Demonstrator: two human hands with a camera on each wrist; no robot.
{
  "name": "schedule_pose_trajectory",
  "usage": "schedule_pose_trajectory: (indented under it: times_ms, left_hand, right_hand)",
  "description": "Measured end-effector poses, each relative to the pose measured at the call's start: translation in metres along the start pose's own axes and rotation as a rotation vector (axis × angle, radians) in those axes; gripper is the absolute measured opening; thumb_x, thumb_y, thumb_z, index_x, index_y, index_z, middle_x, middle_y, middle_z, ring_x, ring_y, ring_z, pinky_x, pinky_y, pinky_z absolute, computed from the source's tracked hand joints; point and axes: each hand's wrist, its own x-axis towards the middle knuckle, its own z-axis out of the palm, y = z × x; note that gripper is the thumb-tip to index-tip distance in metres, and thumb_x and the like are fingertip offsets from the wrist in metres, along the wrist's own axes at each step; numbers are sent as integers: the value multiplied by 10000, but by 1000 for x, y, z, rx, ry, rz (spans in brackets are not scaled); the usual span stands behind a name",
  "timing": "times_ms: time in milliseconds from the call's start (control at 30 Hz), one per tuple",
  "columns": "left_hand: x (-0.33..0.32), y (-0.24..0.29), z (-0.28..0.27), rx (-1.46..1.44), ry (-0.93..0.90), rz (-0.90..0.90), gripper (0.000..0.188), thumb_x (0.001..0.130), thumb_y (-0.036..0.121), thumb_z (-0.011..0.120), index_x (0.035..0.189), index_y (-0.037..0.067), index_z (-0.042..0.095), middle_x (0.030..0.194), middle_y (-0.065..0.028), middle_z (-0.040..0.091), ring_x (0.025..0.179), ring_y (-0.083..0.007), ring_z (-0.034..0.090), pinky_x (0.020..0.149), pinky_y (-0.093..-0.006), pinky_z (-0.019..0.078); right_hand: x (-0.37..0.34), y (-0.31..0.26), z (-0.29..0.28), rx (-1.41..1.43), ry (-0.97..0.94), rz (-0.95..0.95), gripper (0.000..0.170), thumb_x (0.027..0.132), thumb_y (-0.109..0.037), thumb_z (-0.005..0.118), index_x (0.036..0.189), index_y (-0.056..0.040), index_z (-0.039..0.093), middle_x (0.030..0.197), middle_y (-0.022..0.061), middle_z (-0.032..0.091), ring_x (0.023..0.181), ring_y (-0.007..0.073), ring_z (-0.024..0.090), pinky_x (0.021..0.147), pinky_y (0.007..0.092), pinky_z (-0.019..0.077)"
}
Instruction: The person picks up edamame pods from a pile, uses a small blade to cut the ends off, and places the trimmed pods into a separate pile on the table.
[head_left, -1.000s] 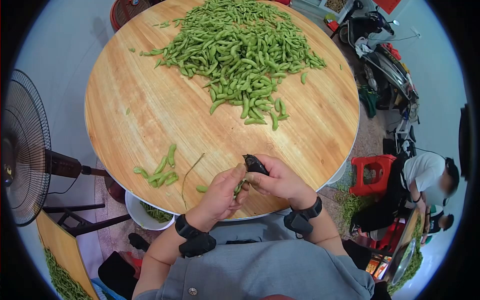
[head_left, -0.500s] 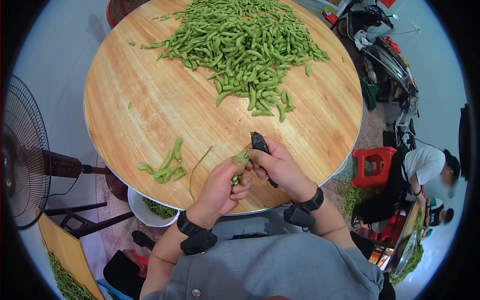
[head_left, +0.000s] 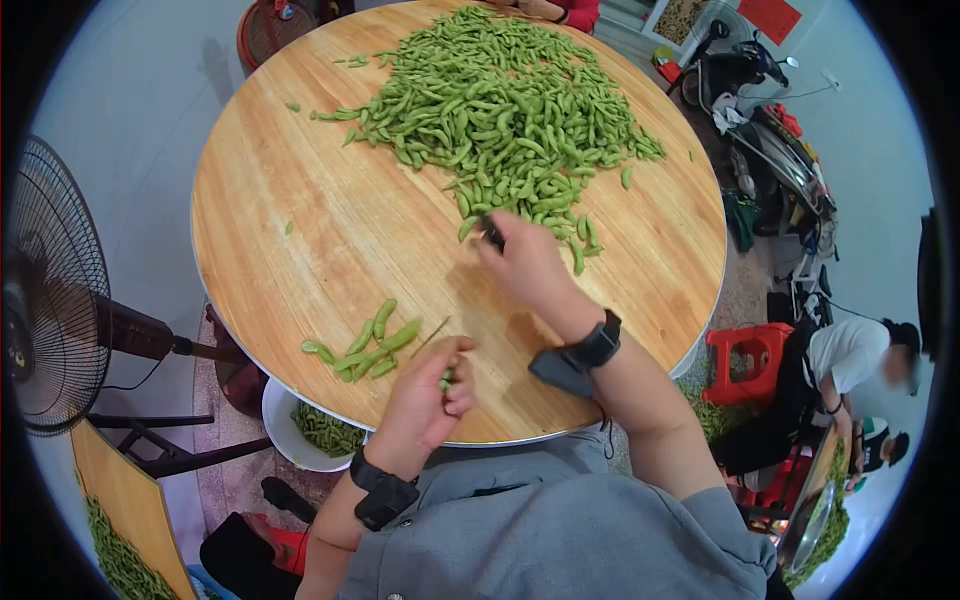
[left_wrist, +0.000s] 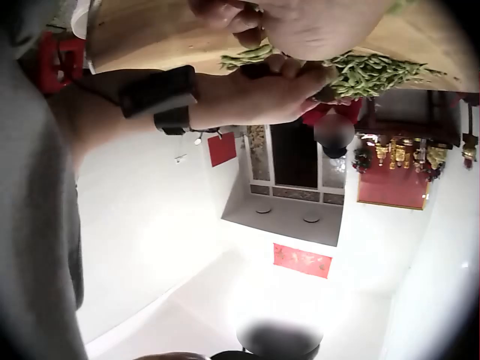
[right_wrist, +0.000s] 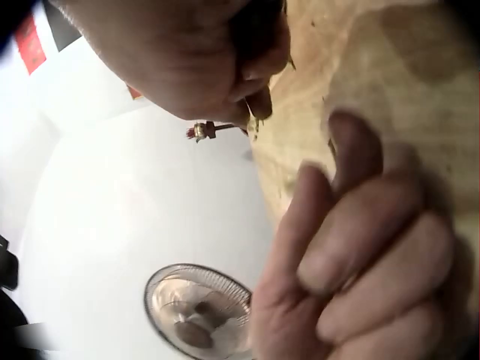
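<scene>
The left hand (head_left: 430, 395) is over the table's near edge, its fingers curled round green soybean pods (head_left: 447, 379) that show between them. Just beyond it lies a small group of soybean pods (head_left: 362, 350) and a thin dark stem (head_left: 432, 334). My right hand (head_left: 527, 262) reaches out to the near tip of the big soybean pile (head_left: 500, 110). It grips a slim black tool (head_left: 491, 233), mostly hidden by the fingers, and I cannot tell its kind. A single pod (head_left: 467, 229) lies right by its fingertips.
The round wooden table (head_left: 270, 260) fills the middle. A white bucket (head_left: 285, 440) of pods stands below its left edge, near a standing fan (head_left: 50, 290). To the right are a red stool (head_left: 745, 365), a seated person (head_left: 850, 345) and a scooter (head_left: 775, 150). A red sleeve (head_left: 582, 14) shows at the far edge.
My right hand has left the left hand and moved forward to the pile with the black tool. The left hand has lowered slightly. One more large pod lies in the small group.
</scene>
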Motion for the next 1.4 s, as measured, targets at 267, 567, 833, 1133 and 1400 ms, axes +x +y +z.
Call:
schedule_pose_trajectory:
  times_ms: [267,567,833,1133,1400]
  left_hand:
    - [-11,4,3,35,98,283,191,914,255,503,885,67,519,666,4,425,529,-73,374,421,-195,270]
    - [6,-16,32,112,-44,-2,165,912,208,482,923,47,519,717,-23,490,527,-89,413,403,-198,302]
    - [7,-22,29,150,-19,17,153,903,196,504,910,45,527,736,-18,494,583,-104,450,437,-193,334]
    - [11,-27,32,216,54,-25,130,888,172,505,859,46,516,715,-23,479,552,-100,430,422,-192,324]
    - [7,-19,29,199,58,85,151,900,191,486,911,41,501,708,-23,464,522,-93,404,407,-191,294]
  right_hand:
    - [18,25,-10,-444,112,-115,157,769,-175,590,800,-30,540,783,148,570,666,337,590,577,409,490]
    - [18,30,1,-429,58,12,176,787,-211,579,797,-37,553,784,152,603,679,321,612,584,395,499]
    - [23,36,-1,-486,-66,107,227,758,-242,604,774,-19,567,693,162,615,658,331,612,581,418,491]
    - [11,33,-22,-471,-156,134,173,758,-201,586,767,-33,625,710,158,627,666,324,625,580,397,500]
    - [-23,24,-41,444,-259,361,175,771,-190,616,752,-29,551,599,37,561,459,131,518,425,271,401]
